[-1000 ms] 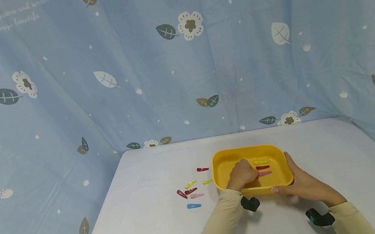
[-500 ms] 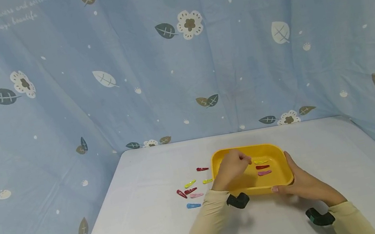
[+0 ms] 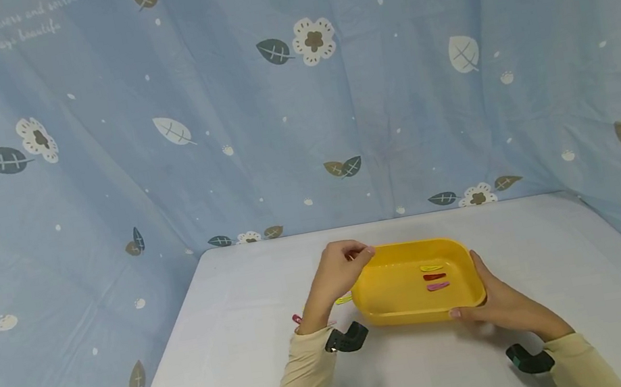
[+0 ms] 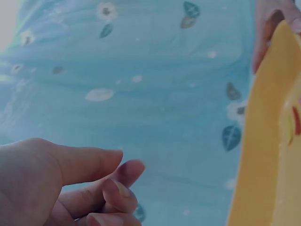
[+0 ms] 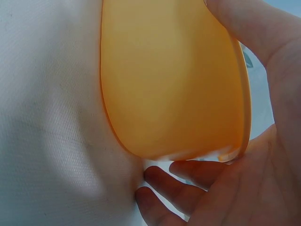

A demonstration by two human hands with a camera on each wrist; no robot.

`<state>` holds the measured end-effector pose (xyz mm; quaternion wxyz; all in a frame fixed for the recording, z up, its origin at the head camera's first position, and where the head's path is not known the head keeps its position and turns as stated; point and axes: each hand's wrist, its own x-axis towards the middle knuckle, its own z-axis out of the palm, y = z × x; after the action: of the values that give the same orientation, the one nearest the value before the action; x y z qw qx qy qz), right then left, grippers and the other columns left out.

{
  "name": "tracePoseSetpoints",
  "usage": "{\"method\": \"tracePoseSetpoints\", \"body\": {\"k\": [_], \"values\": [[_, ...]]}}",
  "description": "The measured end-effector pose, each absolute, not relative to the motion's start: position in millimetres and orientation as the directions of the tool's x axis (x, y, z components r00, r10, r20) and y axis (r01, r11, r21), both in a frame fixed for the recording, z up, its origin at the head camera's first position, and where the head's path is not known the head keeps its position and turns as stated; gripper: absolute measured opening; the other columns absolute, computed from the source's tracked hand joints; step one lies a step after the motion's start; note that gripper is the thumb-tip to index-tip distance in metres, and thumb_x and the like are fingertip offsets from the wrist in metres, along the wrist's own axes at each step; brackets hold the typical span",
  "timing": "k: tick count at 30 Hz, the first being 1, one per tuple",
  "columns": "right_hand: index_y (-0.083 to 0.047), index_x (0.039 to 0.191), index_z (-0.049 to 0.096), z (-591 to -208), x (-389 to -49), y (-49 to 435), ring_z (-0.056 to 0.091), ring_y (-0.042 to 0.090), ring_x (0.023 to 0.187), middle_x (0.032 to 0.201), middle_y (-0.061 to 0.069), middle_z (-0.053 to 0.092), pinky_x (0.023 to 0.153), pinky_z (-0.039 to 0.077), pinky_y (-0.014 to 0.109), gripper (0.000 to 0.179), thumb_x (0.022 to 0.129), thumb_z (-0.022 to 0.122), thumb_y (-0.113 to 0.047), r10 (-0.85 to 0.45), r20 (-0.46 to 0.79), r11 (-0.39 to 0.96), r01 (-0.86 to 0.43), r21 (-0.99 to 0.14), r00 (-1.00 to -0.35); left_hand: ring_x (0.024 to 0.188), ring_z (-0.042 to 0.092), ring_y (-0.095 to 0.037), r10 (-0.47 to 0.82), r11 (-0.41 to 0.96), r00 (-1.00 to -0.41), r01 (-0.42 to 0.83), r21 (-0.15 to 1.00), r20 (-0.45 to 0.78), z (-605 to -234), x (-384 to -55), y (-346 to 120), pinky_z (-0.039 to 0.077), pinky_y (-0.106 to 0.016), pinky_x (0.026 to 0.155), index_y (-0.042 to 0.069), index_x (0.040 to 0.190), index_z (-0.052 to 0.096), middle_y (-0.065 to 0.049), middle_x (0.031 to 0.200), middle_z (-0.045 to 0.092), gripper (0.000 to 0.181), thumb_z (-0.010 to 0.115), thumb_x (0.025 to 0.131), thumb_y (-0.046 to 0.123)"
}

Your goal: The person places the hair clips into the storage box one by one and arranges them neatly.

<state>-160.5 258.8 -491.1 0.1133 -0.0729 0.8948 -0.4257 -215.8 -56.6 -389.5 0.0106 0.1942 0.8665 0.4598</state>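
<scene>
Three clips (image 3: 435, 276) in one tray (image 3: 393, 303); right fingers (image 3: 459, 313) grasp it, left fingers (image 3: 357, 253) hang loosely curled.

Your left hand (image 3: 338, 269) is raised, wrist bent, its fingers (image 4: 110, 186) loosely curled toward the thumb with nothing between them. Your left forearm runs up from the lower middle in a cream sleeve. Your right hand (image 3: 498, 302) lies low and flat, thumb along one side, fingers (image 5: 181, 181) tucked underneath, its forearm angling in from the lower right
</scene>
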Motion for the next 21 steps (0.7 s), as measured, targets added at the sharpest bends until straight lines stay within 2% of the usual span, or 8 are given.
{"method": "tracePoseSetpoints", "body": {"k": [5,11,18,21], "values": [[-0.004,0.160,-0.025,-490.7,-160.0,259.5,0.026,0.054,0.150,0.169,0.035,0.003,0.116,0.025,0.075,0.137,0.085,0.081,-0.047,-0.234,-0.130,0.616,-0.043,-0.786,-0.964,0.075,0.055,-0.015,0.271,0.492,-0.947,0.288,0.821,0.170,-386.9,-212.5,-79.4,0.050,-0.025,0.065,0.007,0.109,0.078,-0.007,0.092,0.071,0.024,0.066,0.102,0.026],[-0.003,0.159,-0.026,-491.7,-160.3,259.4,0.020,0.056,0.152,0.169,0.035,0.000,0.116,0.022,0.075,0.136,0.085,0.081,-0.046,-0.235,-0.134,0.605,-0.037,-0.795,-0.963,0.072,0.053,-0.015,0.189,0.467,-0.966,0.247,0.849,0.176,-393.1,-209.3,-99.2,0.046,-0.024,0.064,0.009,0.110,0.077,-0.007,0.087,0.067,0.022,0.066,0.101,0.026],[-0.004,0.160,-0.025,-492.5,-160.6,260.1,0.021,0.056,0.152,0.169,0.034,0.002,0.116,0.023,0.076,0.135,0.086,0.081,-0.042,-0.247,-0.103,0.586,-0.064,-0.808,-0.963,0.082,0.057,-0.015,0.118,0.414,-0.976,0.214,0.885,0.181,-402.9,-208.5,-119.4,0.049,-0.027,0.076,0.004,0.112,0.076,-0.012,0.098,0.071,0.025,0.066,0.101,0.025],[-0.006,0.160,-0.025,-492.2,-159.9,260.0,0.021,0.056,0.152,0.169,0.034,0.002,0.115,0.023,0.076,0.134,0.087,0.081,-0.042,-0.247,-0.102,0.585,-0.065,-0.808,-0.964,0.083,0.059,-0.016,0.081,0.391,-0.984,0.179,0.903,0.160,-408.3,-208.5,-127.2,0.049,-0.028,0.077,0.005,0.111,0.076,-0.012,0.097,0.071,0.023,0.067,0.101,0.023]]}}
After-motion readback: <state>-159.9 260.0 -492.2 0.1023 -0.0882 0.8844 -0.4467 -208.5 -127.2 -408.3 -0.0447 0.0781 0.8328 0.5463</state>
